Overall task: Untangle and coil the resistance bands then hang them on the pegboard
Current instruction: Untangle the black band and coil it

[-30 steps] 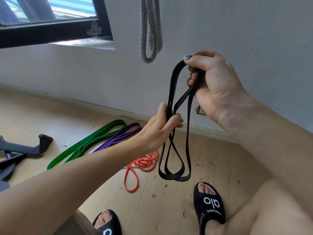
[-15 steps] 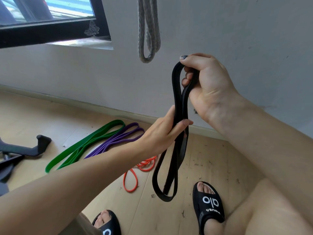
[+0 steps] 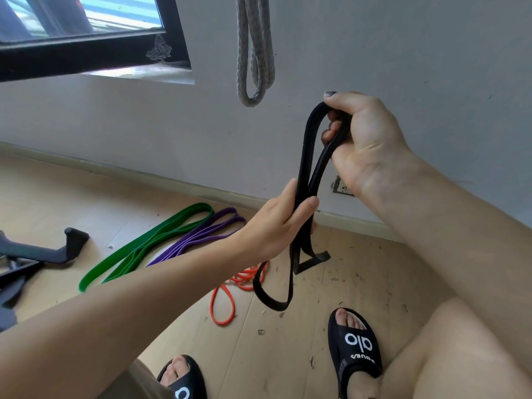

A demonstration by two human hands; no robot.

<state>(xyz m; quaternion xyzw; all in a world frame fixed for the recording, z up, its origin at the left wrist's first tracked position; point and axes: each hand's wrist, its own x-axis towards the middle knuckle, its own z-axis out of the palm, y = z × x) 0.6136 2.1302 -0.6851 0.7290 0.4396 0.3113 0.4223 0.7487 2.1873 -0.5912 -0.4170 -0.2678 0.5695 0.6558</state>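
Note:
A black resistance band (image 3: pixel 305 156) hangs folded between both hands. My right hand (image 3: pixel 365 139) pinches its top loop up near the wall. My left hand (image 3: pixel 276 226) squeezes the strands together lower down, and two loops dangle below it above the floor. On the floor to the left lie a green band (image 3: pixel 144 243), a purple band (image 3: pixel 201 234) and a coiled orange band (image 3: pixel 227 295). A grey band (image 3: pixel 254 47) hangs on the wall above. No pegboard is visible.
A white wall with a skirting board and a socket (image 3: pixel 341 187) is straight ahead. A dark-framed window (image 3: pixel 86 38) is at upper left. Black equipment (image 3: pixel 37 254) lies at the left edge. My feet in black sandals (image 3: pixel 355 344) stand on the wooden floor.
My left hand has gathered the black band's strands closer together and slid up a little. The dangling loops have shifted and one now folds out to the right.

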